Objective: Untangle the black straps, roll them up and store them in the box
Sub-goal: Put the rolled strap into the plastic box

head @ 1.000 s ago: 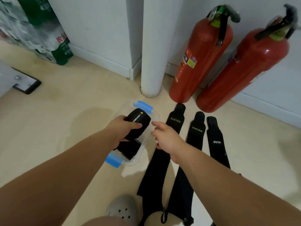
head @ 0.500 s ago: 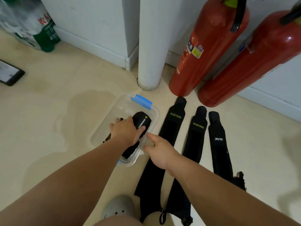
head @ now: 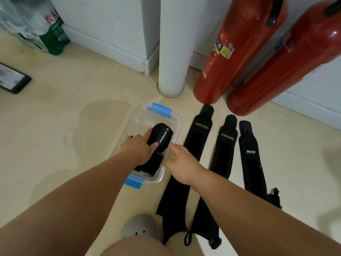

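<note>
My left hand (head: 137,147) is down inside the clear box (head: 137,115), fingers and thumb curled round a rolled strap (head: 160,135). The roll lies against the box's right long wall, about midway between the two blue clips, sticking out past my fingertips toward the far clip. Its white lettering reads roughly MANUEKLEAR, with a small yellow diamond beside it. More black material sits in the box toward the near clip, under my wrist — I cannot tell whether it is a separate roll.

My right hand (head: 181,163) is at the outside of that same right wall, one finger stretched to the rim just beside the roll. The other fingers are hidden beneath the hand, so I cannot tell whether it grips the wall.

On the floor right of the box, three flat straps lie side by side: the first strap (head: 198,137) and second strap (head: 224,145) both marked XUEYING in yellow, the third strap (head: 249,156) with a white mark I cannot read surely. Their far ends reach toward two red extinguishers (head: 238,48) by the wall.
</note>
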